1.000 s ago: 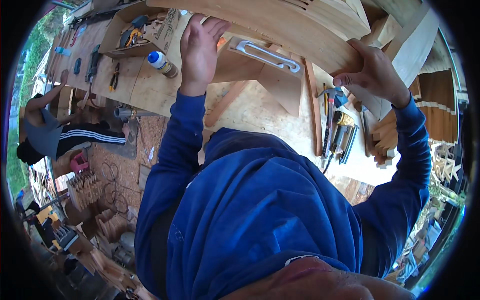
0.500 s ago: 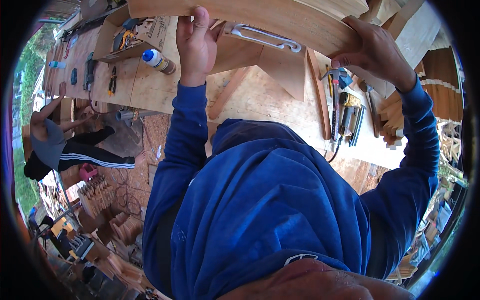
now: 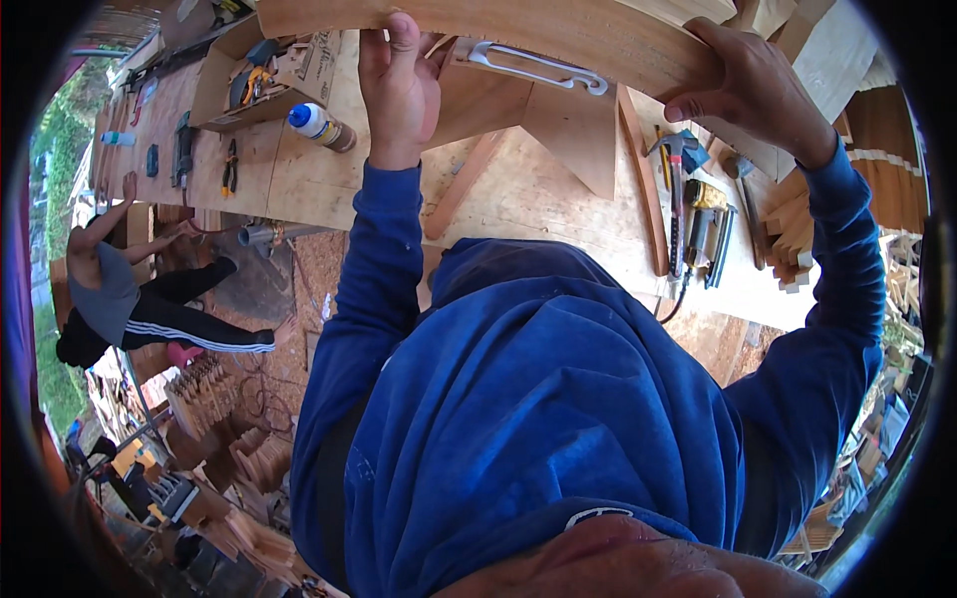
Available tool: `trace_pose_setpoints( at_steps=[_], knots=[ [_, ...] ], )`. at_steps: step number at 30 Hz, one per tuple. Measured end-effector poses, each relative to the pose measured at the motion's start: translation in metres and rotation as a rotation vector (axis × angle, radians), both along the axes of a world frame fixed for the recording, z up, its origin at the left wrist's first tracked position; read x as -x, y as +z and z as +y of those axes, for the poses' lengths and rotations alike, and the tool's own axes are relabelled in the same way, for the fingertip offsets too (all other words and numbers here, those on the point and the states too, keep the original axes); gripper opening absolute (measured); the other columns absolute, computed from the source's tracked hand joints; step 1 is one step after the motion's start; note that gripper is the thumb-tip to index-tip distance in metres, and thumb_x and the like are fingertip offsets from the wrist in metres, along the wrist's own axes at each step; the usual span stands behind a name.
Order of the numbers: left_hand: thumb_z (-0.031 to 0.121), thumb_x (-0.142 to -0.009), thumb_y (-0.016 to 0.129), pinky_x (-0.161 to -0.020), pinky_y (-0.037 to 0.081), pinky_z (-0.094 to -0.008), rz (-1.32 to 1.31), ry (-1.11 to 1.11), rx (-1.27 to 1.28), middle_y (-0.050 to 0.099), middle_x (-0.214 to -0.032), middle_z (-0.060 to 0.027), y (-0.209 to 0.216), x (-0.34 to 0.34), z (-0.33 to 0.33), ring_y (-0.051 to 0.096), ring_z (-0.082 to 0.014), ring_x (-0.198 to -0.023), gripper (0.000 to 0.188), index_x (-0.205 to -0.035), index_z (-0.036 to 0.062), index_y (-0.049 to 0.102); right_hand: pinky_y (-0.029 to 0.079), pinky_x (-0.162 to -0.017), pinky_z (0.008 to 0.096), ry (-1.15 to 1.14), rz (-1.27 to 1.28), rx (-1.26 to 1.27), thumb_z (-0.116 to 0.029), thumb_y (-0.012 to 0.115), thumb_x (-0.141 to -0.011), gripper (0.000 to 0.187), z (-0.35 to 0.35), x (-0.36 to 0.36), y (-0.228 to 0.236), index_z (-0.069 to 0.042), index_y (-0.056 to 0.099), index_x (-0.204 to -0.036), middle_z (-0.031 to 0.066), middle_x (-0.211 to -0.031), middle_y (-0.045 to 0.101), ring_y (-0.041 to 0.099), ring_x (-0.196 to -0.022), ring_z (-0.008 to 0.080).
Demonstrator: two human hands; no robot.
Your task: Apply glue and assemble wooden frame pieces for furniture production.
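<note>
A long wooden board (image 3: pixel 538 42) lies across the top of the view, held between both my hands. My left hand (image 3: pixel 401 95) grips its lower edge near the left part, thumb up on the near face, other fingers partly hidden. My right hand (image 3: pixel 753 88) is wrapped around the right part, thumb underneath. Below the board, between my hands, shows a white slotted strip (image 3: pixel 538 70) with a hooked end. It lies against a wooden piece whose pointed panel (image 3: pixel 573 135) reaches toward me over the workbench (image 3: pixel 533 219).
Right of centre lie a hammer (image 3: pixel 677 199), a nail gun (image 3: pixel 704 214) with a hose and a narrow wooden strip (image 3: pixel 643 189). At left are a blue-capped bottle (image 3: pixel 324 128), pliers (image 3: pixel 230 166) and a cardboard tool box (image 3: pixel 214 95). Another person (image 3: pixel 105 284) is at the bench's left end.
The view has shifted slightly, so the bench and tools appear a little to the right. My right hand sits marginally higher; both hands keep their hold on the board.
</note>
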State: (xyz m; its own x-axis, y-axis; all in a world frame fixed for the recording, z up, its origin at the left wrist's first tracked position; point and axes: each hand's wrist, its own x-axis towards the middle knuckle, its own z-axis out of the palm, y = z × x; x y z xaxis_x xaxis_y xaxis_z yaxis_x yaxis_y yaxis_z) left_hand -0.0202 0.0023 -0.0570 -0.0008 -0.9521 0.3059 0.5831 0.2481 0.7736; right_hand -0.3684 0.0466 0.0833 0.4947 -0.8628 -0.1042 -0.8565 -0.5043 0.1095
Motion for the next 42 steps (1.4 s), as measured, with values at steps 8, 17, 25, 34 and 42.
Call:
trace_pose_setpoints(
  at_steps=[8, 17, 25, 34, 42],
  knots=[
    [0.029, -0.103, 0.065, -0.076, 0.048, -0.0293, 0.057, -0.022, -0.049, 0.06, -0.109, 0.0032, 0.0, 0.003, 0.008, 0.059, -0.0118, -0.094, 0.03, -0.127, 0.017, 0.053, 0.061, -0.082, 0.0389, 0.036, -0.126, 0.122, -0.055, 0.089, -0.062, 0.093, 0.009, -0.006, -0.006, -0.001, 0.058, -0.132, 0.0195, -0.091, 0.073, 0.075, -0.081, 0.0344],
    [0.035, -0.1, 0.067, -0.077, 0.054, -0.0335, 0.1, 0.064, 0.053, 0.061, -0.122, -0.0003, -0.007, 0.009, 0.015, 0.063, -0.0159, -0.101, 0.044, -0.135, 0.0158, 0.048, 0.061, -0.072, 0.0372, 0.044, -0.159, 0.184, -0.047, 0.092, -0.064, 0.083, 0.027, -0.022, -0.004, -0.003, 0.057, -0.125, 0.0195, -0.087, 0.072, 0.075, -0.075, 0.0321],
    [0.034, -0.1, 0.068, -0.079, 0.052, -0.0354, 0.144, 0.024, 0.068, 0.06, -0.126, -0.0016, -0.012, 0.008, 0.007, 0.061, -0.017, -0.105, 0.047, -0.138, 0.0159, 0.046, 0.058, -0.07, 0.0382, -0.011, -0.133, 0.219, -0.049, 0.092, -0.065, 0.082, 0.034, -0.026, -0.007, -0.003, 0.056, -0.122, 0.0165, -0.086, 0.07, 0.072, -0.073, 0.0309],
    [0.032, -0.101, 0.067, -0.089, 0.053, -0.0417, 0.146, -0.07, 0.12, 0.058, -0.13, -0.003, -0.019, 0.0, 0.002, 0.059, -0.0212, -0.117, 0.048, -0.14, 0.0155, 0.044, 0.058, -0.07, 0.0396, 0.005, -0.112, 0.271, -0.045, 0.091, -0.064, 0.08, 0.039, -0.031, -0.013, 0.0, 0.055, -0.119, 0.0156, -0.093, 0.067, 0.071, -0.079, 0.0322],
    [0.03, -0.1, 0.068, -0.094, 0.052, -0.0443, 0.174, -0.077, 0.143, 0.055, -0.133, -0.0038, -0.024, 0.001, 0.005, 0.058, -0.0229, -0.12, 0.052, -0.143, 0.0142, 0.043, 0.058, -0.072, 0.0398, 0.021, -0.106, 0.323, -0.044, 0.088, -0.07, 0.074, 0.047, -0.031, -0.015, -0.001, 0.053, -0.12, 0.0158, -0.093, 0.065, 0.07, -0.08, 0.0326]
  ],
)
